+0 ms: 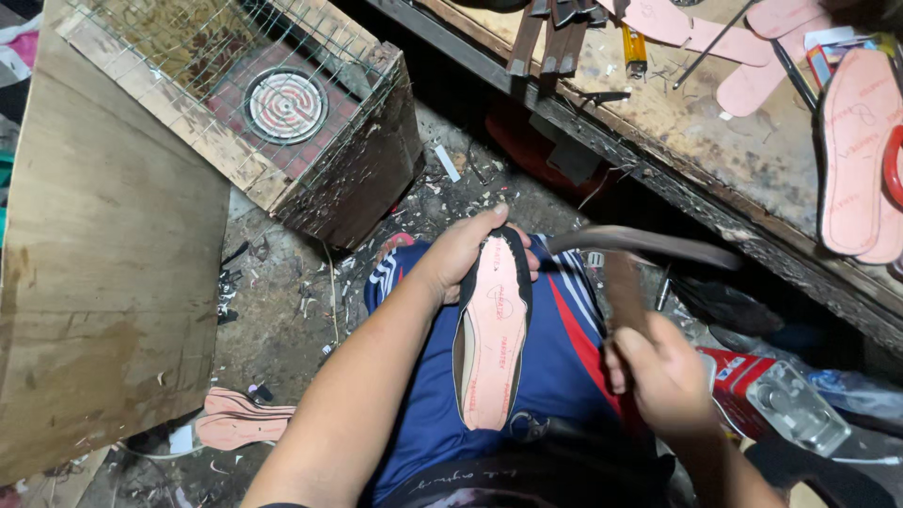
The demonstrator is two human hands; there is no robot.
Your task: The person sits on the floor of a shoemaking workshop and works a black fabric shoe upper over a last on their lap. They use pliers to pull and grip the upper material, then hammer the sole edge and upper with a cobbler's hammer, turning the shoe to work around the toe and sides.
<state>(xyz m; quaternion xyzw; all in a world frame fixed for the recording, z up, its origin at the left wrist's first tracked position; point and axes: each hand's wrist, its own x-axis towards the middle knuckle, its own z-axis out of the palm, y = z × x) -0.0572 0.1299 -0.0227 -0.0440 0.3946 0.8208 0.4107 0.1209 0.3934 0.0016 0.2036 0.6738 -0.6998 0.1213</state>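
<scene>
The left hand (pixel 466 252) clamped its fingers over the toe of the shoe upper (pixel 491 329), bracing it sole-up on the person's lap so the pink insole faced the hammer (pixel 628 268), whose handle the right hand (pixel 663 374) gripped tightly.

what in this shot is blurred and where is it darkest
Head view: the hammer in the right hand is smeared by motion blur, its head a streak; the shoe held by the left hand stays sharp; the gap under the workbench falls into deep shadow; the wooden board at left is evenly lit.
</scene>
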